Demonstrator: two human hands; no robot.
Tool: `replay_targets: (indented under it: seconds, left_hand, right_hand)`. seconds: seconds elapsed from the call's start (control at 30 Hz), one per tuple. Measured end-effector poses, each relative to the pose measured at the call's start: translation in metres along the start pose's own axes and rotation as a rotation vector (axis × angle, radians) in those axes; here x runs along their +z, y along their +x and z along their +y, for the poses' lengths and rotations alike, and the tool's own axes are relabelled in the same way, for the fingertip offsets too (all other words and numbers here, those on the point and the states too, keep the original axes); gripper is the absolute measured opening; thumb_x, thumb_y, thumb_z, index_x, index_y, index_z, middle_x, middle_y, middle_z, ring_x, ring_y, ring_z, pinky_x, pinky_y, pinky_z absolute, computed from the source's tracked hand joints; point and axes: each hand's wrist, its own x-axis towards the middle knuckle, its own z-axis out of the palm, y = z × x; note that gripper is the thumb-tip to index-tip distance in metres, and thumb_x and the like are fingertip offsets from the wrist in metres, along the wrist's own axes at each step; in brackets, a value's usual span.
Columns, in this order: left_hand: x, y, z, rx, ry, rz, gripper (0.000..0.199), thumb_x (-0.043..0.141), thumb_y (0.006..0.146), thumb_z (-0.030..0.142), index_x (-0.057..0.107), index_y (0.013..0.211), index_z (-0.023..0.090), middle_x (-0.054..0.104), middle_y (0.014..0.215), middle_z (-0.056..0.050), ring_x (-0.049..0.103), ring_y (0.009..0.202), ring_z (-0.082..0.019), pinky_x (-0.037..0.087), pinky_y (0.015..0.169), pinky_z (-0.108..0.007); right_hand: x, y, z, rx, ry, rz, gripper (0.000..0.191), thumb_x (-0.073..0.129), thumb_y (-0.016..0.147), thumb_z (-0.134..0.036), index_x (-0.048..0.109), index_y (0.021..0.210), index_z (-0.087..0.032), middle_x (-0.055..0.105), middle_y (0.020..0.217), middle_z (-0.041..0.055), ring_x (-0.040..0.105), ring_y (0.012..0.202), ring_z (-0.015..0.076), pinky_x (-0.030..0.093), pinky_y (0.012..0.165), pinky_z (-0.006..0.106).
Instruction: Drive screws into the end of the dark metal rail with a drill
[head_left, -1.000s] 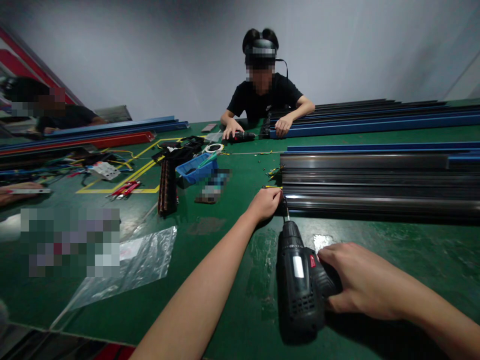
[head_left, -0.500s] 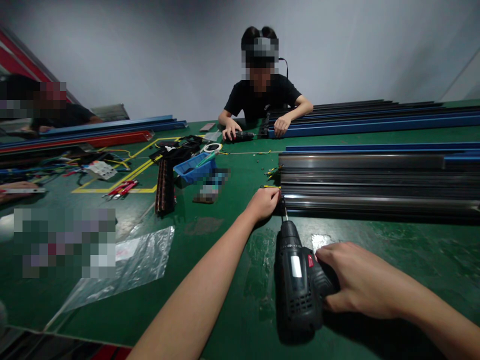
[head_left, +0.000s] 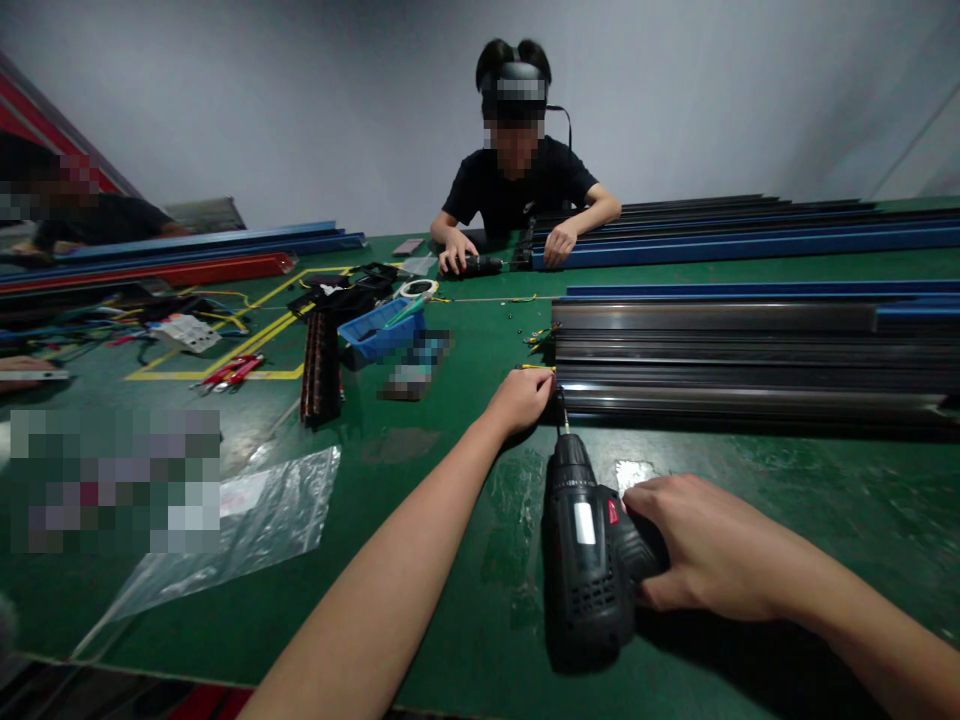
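- Where the dark profiles (head_left: 712, 398) end at their left, one power drill (head_left: 589, 575): on its side, low over the tabletop (head_left: 825, 480), to the right of your left forearm, its bit (head_left: 566, 422) reaching to the near left corner of the stack.
- Right hand (head_left: 705, 545), yours: grip clenched around the drill's handle, from the right; thumb on the near side, forefinger on the far side.
- Left hand (head_left: 521, 400), yours: fingers bent in at the profile ends, just left of the bit's tip; whether they pinch something there you cannot tell from this side.
- Alignment: the drill's long axis runs near to far, its front leaning slightly left; the profiles run left to right, so bit and stack meet nearly crosswise. Of your two hands, the left is nearer to that meeting point; the right sits back, near and to the right. Exact contact at the tip: too small to tell.
- Yellow wire (head_left: 534, 366): one piece, just beyond your left fingers.
- Blue tray (head_left: 381, 335): one, far left of your left hand, green item across it.
- Clear plastic bag (head_left: 289, 520): one, flat, left of your left forearm.
- Person (head_left: 510, 190) in a black shirt: far side, one hand at a second drill (head_left: 480, 265), the other on profiles there.
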Motion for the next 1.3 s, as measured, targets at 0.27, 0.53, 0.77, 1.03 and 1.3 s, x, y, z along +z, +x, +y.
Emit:
replay_targets:
  seconds: [0.27,0.53,0.77,1.03,1.3]
  left_hand:
    - [-0.0009,0.001,-0.0006,-0.001,0.01,-0.003,0.034,0.042,0.094,0.021,0.072,0.079,0.015,0.074,0.082,-0.007,0.061,0.075,-0.017,0.042,0.071,-0.026]
    - [0.0005,0.0018,-0.0024,0.011,0.006,-0.012,0.035,0.041,0.095,0.022,0.072,0.082,0.014,0.075,0.088,-0.008,0.064,0.079,-0.018,0.042,0.074,-0.026]
    - [-0.0007,0.0012,-0.0011,0.007,0.018,-0.009,0.034,0.042,0.094,0.021,0.071,0.078,0.014,0.074,0.081,-0.007,0.061,0.073,-0.017,0.041,0.07,-0.025]
    - [-0.0002,0.002,-0.0006,0.004,0.014,-0.013,0.034,0.042,0.094,0.02,0.071,0.077,0.014,0.074,0.082,-0.007,0.061,0.074,-0.017,0.041,0.07,-0.026]
    - [-0.0001,0.0017,-0.0012,0.01,-0.011,-0.016,0.035,0.041,0.095,0.021,0.071,0.079,0.013,0.074,0.082,-0.008,0.062,0.075,-0.018,0.04,0.071,-0.025]
  right_hand:
    - [0.0011,0.0006,0.001,-0.005,-0.009,-0.001,0.023,0.073,0.066,-0.033,0.059,0.076,-0.018,0.066,0.078,0.0053,0.054,0.064,0.0176,0.031,0.058,0.029]
    - [-0.0007,0.0002,-0.0007,-0.007,-0.009,-0.003,0.021,0.071,0.067,-0.032,0.057,0.074,-0.019,0.063,0.074,0.0037,0.051,0.062,0.0166,0.027,0.056,0.029]
    - [-0.0016,0.0001,-0.0015,-0.006,-0.019,-0.008,0.022,0.072,0.067,-0.033,0.058,0.075,-0.019,0.063,0.076,0.0042,0.051,0.062,0.0162,0.027,0.056,0.028]
    - [0.0011,0.0005,0.0003,-0.019,-0.021,0.012,0.021,0.073,0.067,-0.032,0.06,0.076,-0.018,0.063,0.076,0.0046,0.051,0.062,0.0167,0.028,0.057,0.028]
    - [0.0008,0.0004,-0.0005,-0.024,-0.037,0.019,0.022,0.073,0.066,-0.033,0.06,0.076,-0.018,0.064,0.078,0.0053,0.053,0.064,0.0186,0.029,0.058,0.029]
